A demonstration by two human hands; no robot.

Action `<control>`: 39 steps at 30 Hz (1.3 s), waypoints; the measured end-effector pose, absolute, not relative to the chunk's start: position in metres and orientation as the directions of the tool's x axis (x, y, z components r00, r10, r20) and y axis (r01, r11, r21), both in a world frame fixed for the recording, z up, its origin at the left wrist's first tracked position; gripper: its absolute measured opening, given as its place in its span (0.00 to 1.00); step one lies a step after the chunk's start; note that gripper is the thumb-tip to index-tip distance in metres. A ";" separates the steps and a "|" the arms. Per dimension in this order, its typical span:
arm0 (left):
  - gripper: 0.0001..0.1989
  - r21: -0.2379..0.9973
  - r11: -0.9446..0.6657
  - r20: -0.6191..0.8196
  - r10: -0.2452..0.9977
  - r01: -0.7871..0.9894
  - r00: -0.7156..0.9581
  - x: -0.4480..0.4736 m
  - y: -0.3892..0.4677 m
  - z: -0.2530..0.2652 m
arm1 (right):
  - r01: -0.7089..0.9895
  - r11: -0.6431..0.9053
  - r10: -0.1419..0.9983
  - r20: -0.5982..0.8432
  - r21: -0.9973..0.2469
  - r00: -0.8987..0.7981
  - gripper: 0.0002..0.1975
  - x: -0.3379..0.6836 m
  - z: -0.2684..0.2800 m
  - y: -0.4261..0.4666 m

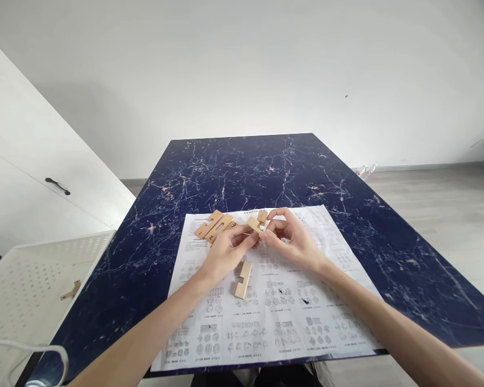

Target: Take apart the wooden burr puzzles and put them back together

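Note:
My left hand [230, 248] pinches a light wooden puzzle piece [254, 223] from the left, above the printed sheet. From the right, the fingers of my right hand [289, 240] close on the same wooden work, where a small block end [262, 216] stands up beside the first piece. How the two parts join is partly hidden by my fingers. Below my hands a notched wooden block [243, 279] lies on the sheet. Flat pieces numbered 1 [208, 224] and 2 [220, 228] lie beyond my left hand, and another marked 3 [233, 224] is mostly covered.
A creased instruction sheet [242, 344] with printed diagrams lies on the dark blue marbled table [242, 172]. At the left stand a white perforated bin [32, 279] holding a wooden piece [70, 290] and a white cabinet [24, 140]. A white cable [44, 346] curves at lower left.

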State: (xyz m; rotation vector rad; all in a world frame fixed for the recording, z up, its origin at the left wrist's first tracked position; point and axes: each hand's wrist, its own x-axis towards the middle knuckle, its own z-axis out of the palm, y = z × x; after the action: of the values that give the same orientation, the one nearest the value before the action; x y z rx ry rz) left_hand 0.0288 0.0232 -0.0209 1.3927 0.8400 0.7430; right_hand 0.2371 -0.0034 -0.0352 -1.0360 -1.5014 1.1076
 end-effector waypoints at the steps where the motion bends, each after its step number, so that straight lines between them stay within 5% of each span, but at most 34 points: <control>1: 0.15 0.998 0.054 -0.067 0.849 0.041 0.524 0.029 0.023 -0.021 | 0.093 0.234 0.962 0.217 -0.968 -0.163 0.20 0.237 -0.035 -0.004; 39: 0.15 0.996 -0.008 -0.042 0.847 0.091 0.530 0.028 0.019 -0.016 | 0.390 0.330 0.944 0.297 -0.859 -0.144 0.22 0.249 -0.033 -0.003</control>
State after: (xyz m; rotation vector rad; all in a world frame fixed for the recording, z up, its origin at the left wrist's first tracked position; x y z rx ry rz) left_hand 0.0275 0.0189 -0.0163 1.4754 0.8545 0.7296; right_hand 0.2493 -0.0025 -0.0327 -1.2056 -1.7087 0.7838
